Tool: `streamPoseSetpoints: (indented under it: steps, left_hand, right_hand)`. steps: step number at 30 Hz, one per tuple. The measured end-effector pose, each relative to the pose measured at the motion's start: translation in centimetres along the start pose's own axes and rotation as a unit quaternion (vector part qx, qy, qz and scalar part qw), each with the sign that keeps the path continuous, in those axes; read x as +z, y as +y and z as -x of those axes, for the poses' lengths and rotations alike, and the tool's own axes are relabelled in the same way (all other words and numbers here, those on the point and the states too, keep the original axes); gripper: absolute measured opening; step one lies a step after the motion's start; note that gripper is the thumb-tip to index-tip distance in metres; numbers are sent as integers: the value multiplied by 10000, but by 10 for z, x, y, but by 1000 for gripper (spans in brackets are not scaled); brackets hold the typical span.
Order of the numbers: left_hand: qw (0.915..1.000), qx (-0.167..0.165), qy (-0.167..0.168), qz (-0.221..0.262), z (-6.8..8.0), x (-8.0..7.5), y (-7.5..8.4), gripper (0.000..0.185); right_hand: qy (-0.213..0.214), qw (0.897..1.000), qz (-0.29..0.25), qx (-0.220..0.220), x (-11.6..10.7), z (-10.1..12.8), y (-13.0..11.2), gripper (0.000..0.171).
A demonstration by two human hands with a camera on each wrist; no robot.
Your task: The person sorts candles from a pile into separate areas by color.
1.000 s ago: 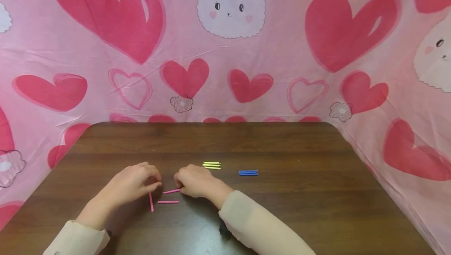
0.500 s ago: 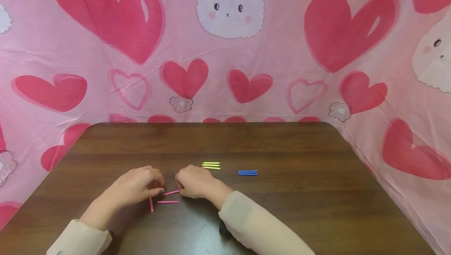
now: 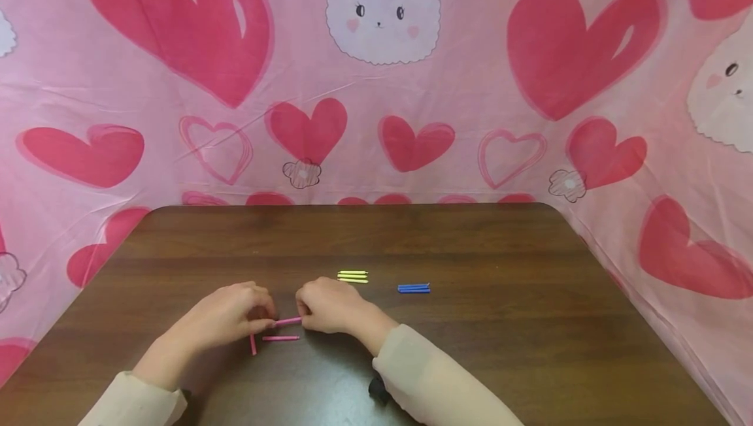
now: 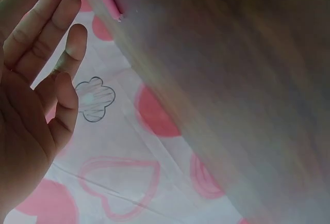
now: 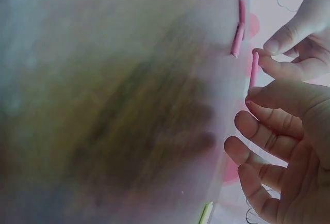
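Between my hands is a thin pink candle [image 3: 288, 321], close over the table. My right hand [image 3: 332, 305] pinches its right end between thumb and index finger; the other fingers are loosely curled in the right wrist view. At its other end, the thumb and index fingertips of my left hand [image 3: 232, 311] take hold of the tip. A second pink candle [image 3: 281, 338] lies crosswise just in front. A third pink candle [image 3: 253, 345] points toward me, its far end hidden beneath the left hand. The held candle [image 5: 253, 72] also shows in the right wrist view.
Several yellow candles [image 3: 353, 276] lie side by side beyond my right hand. Farther right sits a small bundle of blue candles [image 3: 414, 289]. The brown wooden table [image 3: 500, 347] ends at a pink cloth [image 3: 412, 93] printed with hearts and rabbits.
My left hand has moved slightly right and toward me, its fingertips now at the left end of the candle. My right hand keeps its pinch, shifting slightly right.
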State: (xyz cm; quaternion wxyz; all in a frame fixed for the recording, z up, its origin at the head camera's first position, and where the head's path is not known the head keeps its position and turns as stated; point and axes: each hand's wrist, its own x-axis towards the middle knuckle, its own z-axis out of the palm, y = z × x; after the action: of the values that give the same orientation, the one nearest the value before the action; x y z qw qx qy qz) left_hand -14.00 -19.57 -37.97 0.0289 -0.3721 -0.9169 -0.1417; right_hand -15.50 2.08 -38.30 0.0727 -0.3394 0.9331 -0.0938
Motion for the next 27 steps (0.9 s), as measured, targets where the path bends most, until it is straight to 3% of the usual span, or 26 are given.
streamPoseSetpoints:
  steps: [17, 27]
  left_hand:
    - [9999, 121, 75, 92, -4, 3, 14, 16]
    - [9999, 14, -40, 128, -4, 3, 19, 18]
  right_hand:
    - [174, 9996, -228, -68, -5, 17, 3, 20]
    - [281, 9986, -379, -221, -3, 23, 5, 18]
